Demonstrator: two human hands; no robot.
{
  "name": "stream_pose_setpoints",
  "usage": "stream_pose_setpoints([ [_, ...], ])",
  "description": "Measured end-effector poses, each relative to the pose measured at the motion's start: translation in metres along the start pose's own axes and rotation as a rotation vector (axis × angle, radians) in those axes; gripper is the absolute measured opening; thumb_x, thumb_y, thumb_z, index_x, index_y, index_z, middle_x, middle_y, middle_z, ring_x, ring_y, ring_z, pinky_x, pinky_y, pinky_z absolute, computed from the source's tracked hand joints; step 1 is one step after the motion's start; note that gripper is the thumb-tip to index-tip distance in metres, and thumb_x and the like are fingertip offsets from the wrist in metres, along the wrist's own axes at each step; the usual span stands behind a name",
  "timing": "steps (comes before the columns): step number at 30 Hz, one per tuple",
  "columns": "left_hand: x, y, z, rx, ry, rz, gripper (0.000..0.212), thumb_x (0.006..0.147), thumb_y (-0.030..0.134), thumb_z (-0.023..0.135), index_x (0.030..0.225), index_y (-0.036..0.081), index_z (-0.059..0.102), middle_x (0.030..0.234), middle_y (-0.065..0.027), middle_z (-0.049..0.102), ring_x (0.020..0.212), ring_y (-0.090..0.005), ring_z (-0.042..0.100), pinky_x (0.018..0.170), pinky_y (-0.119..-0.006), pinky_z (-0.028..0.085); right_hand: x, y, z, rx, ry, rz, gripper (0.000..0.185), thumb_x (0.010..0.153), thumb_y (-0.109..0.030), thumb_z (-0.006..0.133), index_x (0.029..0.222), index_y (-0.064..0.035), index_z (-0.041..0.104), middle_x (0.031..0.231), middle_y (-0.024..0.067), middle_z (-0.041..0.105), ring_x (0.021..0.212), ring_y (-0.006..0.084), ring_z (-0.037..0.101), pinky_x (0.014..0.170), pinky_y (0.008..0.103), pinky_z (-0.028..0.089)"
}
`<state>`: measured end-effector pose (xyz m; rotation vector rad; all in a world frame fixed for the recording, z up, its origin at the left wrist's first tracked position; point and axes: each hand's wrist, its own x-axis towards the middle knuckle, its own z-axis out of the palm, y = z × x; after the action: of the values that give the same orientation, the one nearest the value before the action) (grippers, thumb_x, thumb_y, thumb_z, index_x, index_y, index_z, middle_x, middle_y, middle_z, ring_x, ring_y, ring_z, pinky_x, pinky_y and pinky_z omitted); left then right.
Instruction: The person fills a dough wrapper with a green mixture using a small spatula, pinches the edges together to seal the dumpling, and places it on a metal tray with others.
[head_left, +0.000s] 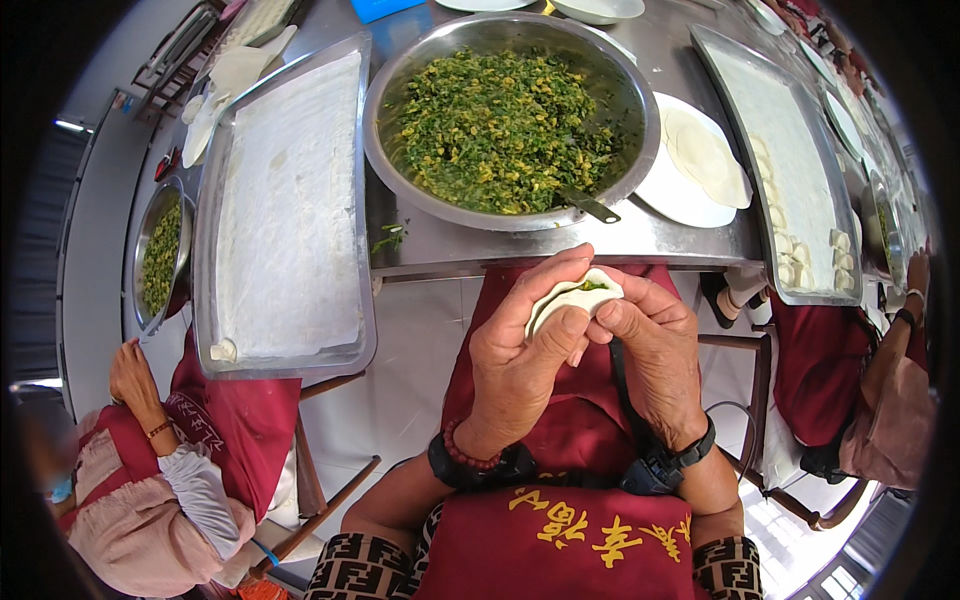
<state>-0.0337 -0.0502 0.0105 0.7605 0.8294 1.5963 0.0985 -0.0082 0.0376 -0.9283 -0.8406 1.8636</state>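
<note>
Between my two hands is a folded dumpling wrapper (564, 301), with a bit of green filling showing at its upper right opening. My left hand (529, 330) grips its left side, thumb across the front. My right hand (649, 330) pinches the right end between thumb and fingers. Both are held above my lap, just off the table's edge. Beyond them stands a large steel bowl (379, 176) of chopped green and yellow filling (495, 127). A metal utensil's handle (591, 205) rests on the bowl's near rim. Round wrappers (701, 157) lie on a white plate (679, 210) to the right.
At left, a floured metal tray (289, 210) overhangs the table edge, with one dumpling (223, 350) in its near corner. Another tray (795, 150) at right holds several dumplings (791, 259). A person (165, 450) sits at left near a smaller filling bowl (161, 255); another person (885, 390) sits at right.
</note>
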Motion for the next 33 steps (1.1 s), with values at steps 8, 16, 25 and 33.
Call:
stream_pose_setpoints([
  [8,-0.001,-0.005,0.002,0.049,-0.027,0.065,0.034,0.099,0.010,0.058,0.130,-0.002,0.056,0.139,-0.0157,0.052,0.087,-0.0112,0.063,0.066,-0.020,0.048,0.000,0.006,-0.001,-0.011,0.055,-0.092,0.022,0.092,-0.002,0.065,0.113,0.0061,0.066,0.086,0.0120,0.067,0.068,0.0170,0.061,0.066,0.0307,0.055],
  [16,0.001,-0.004,0.004,0.066,-0.032,0.079,0.031,0.097,0.008,0.060,0.128,0.000,0.059,0.139,-0.0133,0.051,0.091,-0.0104,0.063,0.068,-0.020,0.049,0.002,0.003,0.003,0.048,0.016,-0.163,0.010,0.093,-0.001,0.063,0.101,0.0054,0.064,0.086,0.0138,0.067,0.069,0.0162,0.061,0.063,0.0306,0.056],
  [25,0.001,0.001,0.007,0.158,-0.055,0.060,0.032,0.096,0.008,0.062,0.127,0.000,0.059,0.131,-0.0112,0.056,0.090,-0.0097,0.062,0.069,-0.020,0.050,0.008,0.009,-0.019,0.043,-0.103,-0.192,0.018,0.087,0.004,0.068,0.104,0.0020,0.063,0.120,0.0168,0.064,0.079,0.0132,0.062,0.069,0.0282,0.055],
  [33,0.004,0.011,0.007,0.159,-0.108,-0.079,0.054,0.098,0.013,0.061,0.145,-0.003,0.040,0.113,-0.0136,0.064,0.081,-0.0108,0.062,0.064,-0.021,0.048,0.006,-0.007,-0.024,-0.094,-0.124,-0.005,0.022,0.088,0.002,0.068,0.109,0.0018,0.067,0.137,0.0181,0.057,0.084,0.0096,0.060,0.073,0.0245,0.052],
])
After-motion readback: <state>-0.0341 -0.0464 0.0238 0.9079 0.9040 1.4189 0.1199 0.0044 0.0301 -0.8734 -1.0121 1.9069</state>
